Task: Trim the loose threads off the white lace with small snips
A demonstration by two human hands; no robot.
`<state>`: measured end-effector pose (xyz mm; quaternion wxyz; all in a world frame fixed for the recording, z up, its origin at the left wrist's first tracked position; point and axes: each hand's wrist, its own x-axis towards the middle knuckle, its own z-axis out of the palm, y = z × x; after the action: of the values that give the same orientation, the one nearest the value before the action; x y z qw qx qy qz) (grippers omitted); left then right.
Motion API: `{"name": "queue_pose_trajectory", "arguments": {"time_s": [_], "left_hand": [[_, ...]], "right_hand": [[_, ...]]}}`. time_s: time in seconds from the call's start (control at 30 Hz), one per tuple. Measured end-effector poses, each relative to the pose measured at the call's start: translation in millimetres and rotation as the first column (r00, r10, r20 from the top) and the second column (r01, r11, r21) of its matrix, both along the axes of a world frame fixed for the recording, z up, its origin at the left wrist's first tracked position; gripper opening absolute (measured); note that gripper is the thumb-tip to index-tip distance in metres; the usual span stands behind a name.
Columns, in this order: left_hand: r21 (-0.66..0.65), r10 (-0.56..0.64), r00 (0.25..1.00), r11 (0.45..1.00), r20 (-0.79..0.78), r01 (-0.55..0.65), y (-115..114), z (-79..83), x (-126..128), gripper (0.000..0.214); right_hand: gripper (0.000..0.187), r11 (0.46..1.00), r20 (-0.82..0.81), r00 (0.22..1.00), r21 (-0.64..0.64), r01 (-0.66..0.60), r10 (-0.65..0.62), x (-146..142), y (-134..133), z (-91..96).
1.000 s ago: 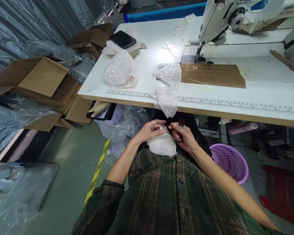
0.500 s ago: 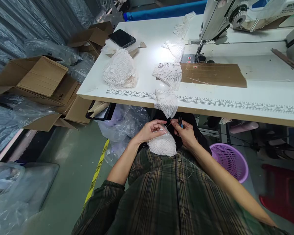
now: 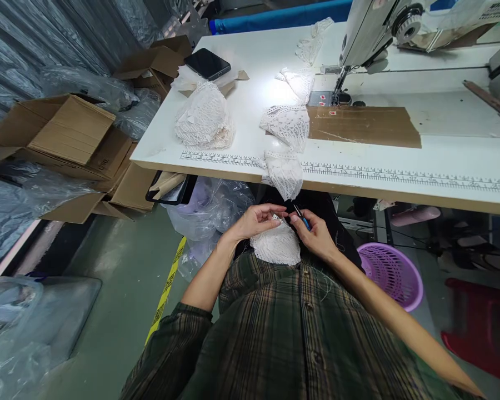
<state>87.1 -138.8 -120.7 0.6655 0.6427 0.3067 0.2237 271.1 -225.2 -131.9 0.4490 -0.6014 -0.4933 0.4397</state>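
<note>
Over my lap, my left hand [image 3: 261, 221] pinches the upper edge of a white lace piece [image 3: 277, 245], which hangs down against my shirt. My right hand [image 3: 316, 236] is closed around small blue-handled thread snips [image 3: 303, 218], their dark tip pointing up and left towards the left fingertips. Both hands' fingertips nearly meet at the lace's top corner; whether they touch is too small to tell. Just above them, a chain of white lace pieces [image 3: 284, 169] drapes over the table's front edge and runs back across the top.
A sewing machine [image 3: 364, 39] stands at the right on the white table [image 3: 250, 61], with a cardboard strip [image 3: 362, 126] before it. Stacked lace [image 3: 204, 116] and a phone [image 3: 207, 64] lie at the left. A purple basket [image 3: 390, 275] is below right; open cartons [image 3: 73, 130] stand left.
The snips have swung from nearly upright to a tilt, with their tip now towards the left hand. My right hand has turned with them, and the fingertips have drawn closer together.
</note>
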Motion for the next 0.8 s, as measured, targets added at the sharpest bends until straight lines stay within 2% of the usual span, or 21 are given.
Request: {"name": "queue_pose_trajectory", "arguments": {"time_s": [0.17,0.3,0.4,0.53,0.8], "left_hand": [[0.014,0.010,1.000,1.000,-0.010,-0.010,2.3,2.2,-2.9,0.055],[-0.046,0.046,0.999,0.998,0.015,-0.045,2.4,7.4,-0.1,0.051],[-0.098,0.153,0.988,0.984,0.037,-0.148,2.4,8.6,4.0,0.040],[-0.138,0.317,0.948,0.941,0.034,-0.310,2.7,6.6,8.6,0.032],[-0.403,0.402,0.885,0.869,0.237,-0.287,4.8,11.8,11.2,0.033]], "right_hand": [[0.034,0.999,0.029,0.998,0.019,-0.050,0.049,1.7,3.3,-2.6],[0.038,0.998,-0.047,0.998,0.054,-0.043,0.045,-5.6,3.1,-5.1],[0.041,0.999,-0.097,0.995,0.048,-0.025,0.030,-14.1,5.4,-7.6],[0.042,1.000,-0.077,0.997,0.017,-0.015,0.016,-20.6,8.5,-9.0],[0.034,0.990,-0.051,0.989,0.018,-0.137,0.138,-19.5,6.3,-7.8]]}}
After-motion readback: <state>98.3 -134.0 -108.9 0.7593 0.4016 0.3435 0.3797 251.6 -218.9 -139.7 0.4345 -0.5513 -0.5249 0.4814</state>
